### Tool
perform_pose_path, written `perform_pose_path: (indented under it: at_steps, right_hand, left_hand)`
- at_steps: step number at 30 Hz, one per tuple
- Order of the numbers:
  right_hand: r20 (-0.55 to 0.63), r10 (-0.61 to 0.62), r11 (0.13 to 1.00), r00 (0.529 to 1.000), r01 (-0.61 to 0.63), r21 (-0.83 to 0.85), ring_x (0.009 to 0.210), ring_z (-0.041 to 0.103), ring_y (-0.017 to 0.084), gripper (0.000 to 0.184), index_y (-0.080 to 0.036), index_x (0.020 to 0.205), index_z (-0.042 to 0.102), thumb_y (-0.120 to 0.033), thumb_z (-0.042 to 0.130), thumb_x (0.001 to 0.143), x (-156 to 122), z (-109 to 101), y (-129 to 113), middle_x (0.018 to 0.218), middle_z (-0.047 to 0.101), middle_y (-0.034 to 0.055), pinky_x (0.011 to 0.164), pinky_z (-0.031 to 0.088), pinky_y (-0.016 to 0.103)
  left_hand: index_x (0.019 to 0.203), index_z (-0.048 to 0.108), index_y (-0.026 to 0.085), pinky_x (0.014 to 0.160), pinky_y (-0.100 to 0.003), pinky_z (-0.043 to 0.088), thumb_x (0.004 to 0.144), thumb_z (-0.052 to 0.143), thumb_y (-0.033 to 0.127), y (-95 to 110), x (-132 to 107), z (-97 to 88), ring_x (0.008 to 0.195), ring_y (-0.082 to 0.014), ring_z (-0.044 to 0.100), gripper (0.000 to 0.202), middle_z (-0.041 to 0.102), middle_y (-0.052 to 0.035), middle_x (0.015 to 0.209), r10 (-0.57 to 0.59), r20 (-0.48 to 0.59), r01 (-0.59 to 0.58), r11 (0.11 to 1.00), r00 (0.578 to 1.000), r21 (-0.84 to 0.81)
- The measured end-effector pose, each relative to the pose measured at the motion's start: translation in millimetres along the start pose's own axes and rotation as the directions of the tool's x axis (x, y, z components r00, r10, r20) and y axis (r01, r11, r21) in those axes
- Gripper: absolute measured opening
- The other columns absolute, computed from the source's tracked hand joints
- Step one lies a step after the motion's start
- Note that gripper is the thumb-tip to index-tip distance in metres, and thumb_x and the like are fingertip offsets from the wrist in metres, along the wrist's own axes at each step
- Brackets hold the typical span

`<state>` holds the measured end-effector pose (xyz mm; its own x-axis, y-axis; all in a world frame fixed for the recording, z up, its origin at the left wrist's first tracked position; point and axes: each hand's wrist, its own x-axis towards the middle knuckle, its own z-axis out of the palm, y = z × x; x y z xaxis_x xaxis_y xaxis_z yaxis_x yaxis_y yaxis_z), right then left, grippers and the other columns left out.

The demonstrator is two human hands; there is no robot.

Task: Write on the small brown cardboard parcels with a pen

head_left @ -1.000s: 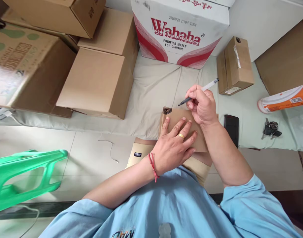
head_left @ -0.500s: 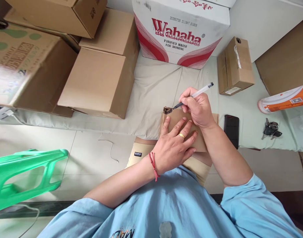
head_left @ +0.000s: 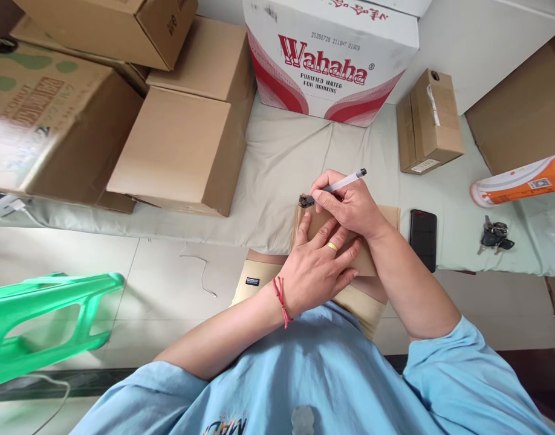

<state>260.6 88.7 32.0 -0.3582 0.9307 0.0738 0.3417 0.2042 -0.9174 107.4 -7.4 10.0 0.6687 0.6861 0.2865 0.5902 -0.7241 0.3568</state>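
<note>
A flat piece of brown cardboard (head_left: pixel 389 219) lies at the bench edge, partly over my lap. Spread across it is my left hand (head_left: pixel 320 260), pressing down with fingers apart. My right hand (head_left: pixel 347 202) grips a pen (head_left: pixel 345 182) with a clear barrel and dark end, its tip pointing down and left. At the cardboard's upper left corner sits a small dark, rough-edged patch or lump (head_left: pixel 306 200); I cannot make out what it is. The pen's tip is at or beside this patch, partly hidden by my right fingers.
Cardboard boxes (head_left: pixel 173 145) stand on the left of the bench, and a white Wahaha carton (head_left: pixel 327 66) at the back. To the right are a small box (head_left: pixel 429 124), a phone (head_left: pixel 423 240), keys (head_left: pixel 496 234) and an orange-white bottle (head_left: pixel 522 180). A green stool (head_left: pixel 55 320) stands left.
My right hand has slid left and slightly down with the pen, closer to the dark patch and over my left fingertips. My left hand stays in place.
</note>
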Motion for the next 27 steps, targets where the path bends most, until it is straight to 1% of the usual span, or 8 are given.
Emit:
perform_pose_path:
  at_steps: [5, 9, 14, 27]
  right_hand:
    - [0.003, 0.021, 1.000, 1.000, -0.021, -0.010, 0.055, 0.051, 0.011, 0.012, -0.022, 0.089, 0.065, -0.030, 0.062, 0.096, 0.1, 0.5, -1.7, 0.066, 0.065, -0.0048, 0.056, 0.039, 0.026]
    - [-0.023, 0.031, 0.999, 0.999, -0.032, -0.016, 0.052, 0.047, 0.010, 0.011, -0.022, 0.083, 0.062, -0.025, 0.061, 0.094, -0.6, -0.1, -2.7, 0.061, 0.059, -0.0065, 0.055, 0.037, 0.026]
    - [-0.064, 0.017, 0.999, 0.998, -0.019, -0.026, 0.052, 0.044, 0.011, 0.013, -0.023, 0.079, 0.060, -0.022, 0.061, 0.091, -0.8, -0.4, -2.5, 0.059, 0.054, -0.0072, 0.056, 0.037, 0.027]
    - [-0.145, 0.020, 1.000, 0.989, -0.017, 0.022, 0.052, 0.042, 0.010, 0.016, -0.023, 0.073, 0.056, -0.021, 0.059, 0.089, -0.4, -0.6, -2.1, 0.058, 0.052, -0.0065, 0.054, 0.034, 0.027]
  left_hand:
    - [0.149, 0.067, 0.022, 0.133, -0.077, 0.024, 0.110, 0.057, 0.045, 0.0, -0.5, 0.7, 0.157, -0.0392, 0.049, 0.047, 0.064, -0.0168, 0.158, 0.003, -0.015, -0.003, 1.000, 1.000, -0.006]
    - [0.149, 0.068, 0.022, 0.134, -0.076, 0.023, 0.110, 0.057, 0.045, 0.4, -0.7, 0.8, 0.158, -0.0385, 0.048, 0.047, 0.064, -0.0173, 0.158, -0.004, -0.006, 0.004, 1.000, 1.000, -0.007]
    - [0.149, 0.068, 0.021, 0.134, -0.077, 0.021, 0.110, 0.058, 0.045, 0.7, -0.6, 0.5, 0.158, -0.0388, 0.048, 0.047, 0.062, -0.0180, 0.160, -0.001, -0.009, 0.001, 1.000, 1.000, -0.011]
    - [0.148, 0.068, 0.021, 0.134, -0.076, 0.022, 0.110, 0.056, 0.045, 1.1, -1.0, -1.1, 0.159, -0.0381, 0.048, 0.046, 0.058, -0.0185, 0.165, -0.006, 0.013, 0.006, 1.000, 1.000, -0.008]
